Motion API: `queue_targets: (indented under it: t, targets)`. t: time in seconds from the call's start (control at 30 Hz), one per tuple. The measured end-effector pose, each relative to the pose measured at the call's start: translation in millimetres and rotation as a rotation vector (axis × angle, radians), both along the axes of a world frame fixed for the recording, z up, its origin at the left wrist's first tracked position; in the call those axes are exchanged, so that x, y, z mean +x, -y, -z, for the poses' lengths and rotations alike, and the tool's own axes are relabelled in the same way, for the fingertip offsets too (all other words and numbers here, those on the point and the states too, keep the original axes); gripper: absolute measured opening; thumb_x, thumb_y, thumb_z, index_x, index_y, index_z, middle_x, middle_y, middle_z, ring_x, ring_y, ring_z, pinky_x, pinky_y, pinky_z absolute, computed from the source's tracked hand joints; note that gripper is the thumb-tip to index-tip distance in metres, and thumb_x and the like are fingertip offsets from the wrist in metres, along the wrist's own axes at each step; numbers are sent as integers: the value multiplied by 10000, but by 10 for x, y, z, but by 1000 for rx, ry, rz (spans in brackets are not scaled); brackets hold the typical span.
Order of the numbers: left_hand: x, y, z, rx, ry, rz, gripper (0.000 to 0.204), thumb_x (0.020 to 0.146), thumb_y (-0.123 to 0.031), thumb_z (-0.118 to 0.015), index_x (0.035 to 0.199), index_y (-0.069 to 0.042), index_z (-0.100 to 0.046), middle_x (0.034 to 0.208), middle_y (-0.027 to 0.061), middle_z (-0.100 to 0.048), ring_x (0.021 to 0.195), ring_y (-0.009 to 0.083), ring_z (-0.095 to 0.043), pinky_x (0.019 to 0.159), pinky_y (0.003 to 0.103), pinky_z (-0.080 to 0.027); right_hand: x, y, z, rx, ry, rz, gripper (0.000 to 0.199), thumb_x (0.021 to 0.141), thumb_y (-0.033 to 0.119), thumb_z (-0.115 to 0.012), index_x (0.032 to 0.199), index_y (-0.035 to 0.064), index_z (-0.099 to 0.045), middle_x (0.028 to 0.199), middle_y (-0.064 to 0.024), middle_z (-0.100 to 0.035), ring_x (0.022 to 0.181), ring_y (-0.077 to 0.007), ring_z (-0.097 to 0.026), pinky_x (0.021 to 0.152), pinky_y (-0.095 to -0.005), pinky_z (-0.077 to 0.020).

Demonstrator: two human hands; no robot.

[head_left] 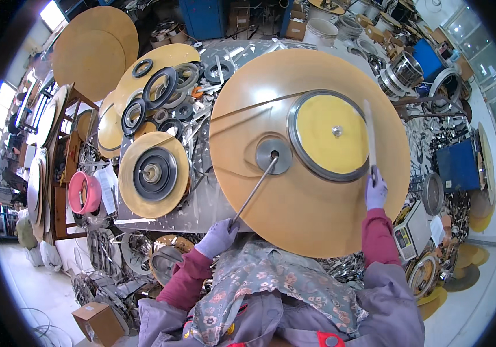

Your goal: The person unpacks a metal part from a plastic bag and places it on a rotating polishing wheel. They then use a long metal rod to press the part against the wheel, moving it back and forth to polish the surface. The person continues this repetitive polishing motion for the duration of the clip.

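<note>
My left hand, in a lavender glove, is closed round the lower end of a thin metal rod. The rod slants up to the hole of a small grey disc lying on a large tan round plate. In my right hand, also gloved, is the dark lower end of a long, flat, pale blade-like strip. It points away from me along the right edge of a yellow disc with a dark ring rim. A shiny knob sits mid-disc.
Left of the plate, a smaller tan disc carries dark stacked rings. Several loose rings and metal scraps lie behind it. A pink bowl stands at the left. A scale is at the right, near heaped metal offcuts.
</note>
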State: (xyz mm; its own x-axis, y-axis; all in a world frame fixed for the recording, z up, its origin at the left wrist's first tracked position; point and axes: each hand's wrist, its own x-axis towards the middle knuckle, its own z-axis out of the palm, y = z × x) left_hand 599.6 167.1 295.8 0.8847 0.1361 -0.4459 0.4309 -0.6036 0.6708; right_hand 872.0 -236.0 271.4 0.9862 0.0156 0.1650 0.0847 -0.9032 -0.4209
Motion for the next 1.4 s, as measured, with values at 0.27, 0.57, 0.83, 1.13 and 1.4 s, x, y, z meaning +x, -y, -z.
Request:
queue_targets:
  t: [0.27, 0.57, 0.83, 1.13, 1.4]
  targets:
    - [-213, -125, 45, 12, 99, -35, 289, 895, -234, -498, 814, 38, -554, 762, 283, -580, 770, 466, -556, 674, 509, -431, -85, 259, 314, -78, -43, 94, 390, 891, 194, -518, 1275, 123, -524, 1020, -229, -612, 925, -384, -586, 844, -447, -456]
    - [-355, -222, -118, -81, 37, -88, 292, 903, -232, -504, 869, 50, -572, 742, 270, -587, 738, 431, -582, 655, 462, -440, -42, 433, 456, -116, -81, 16, 396, 896, 223, -508, 1275, 109, -518, 1021, -224, -608, 947, -376, -582, 865, -445, -450]
    - [-24, -428, 23, -52, 5, -99, 309, 913, -251, -491, 826, 35, -570, 737, 244, -600, 753, 416, -594, 679, 468, -443, -28, 313, 273, -85, -123, 29, 373, 887, 179, -519, 1239, 58, -545, 1123, -183, -618, 1009, -336, -594, 902, -403, -451]
    - [319, -275, -57, -46, -73, -49, 374, 924, -310, -476, 833, 33, -595, 714, 189, -622, 691, 330, -606, 664, 425, -460, -23, 406, 232, -51, -107, -47, 370, 886, 156, -507, 1227, 17, -544, 1157, -179, -606, 1062, -326, -581, 939, -383, -438]
    - [491, -184, 10, -65, -112, -99, 384, 924, -313, -461, 875, 42, -601, 755, 212, -634, 753, 358, -625, 713, 430, -469, -41, 426, 155, -60, -142, -38, 380, 879, 184, -522, 1223, 24, -551, 1156, -184, -604, 1057, -341, -577, 933, -391, -440]
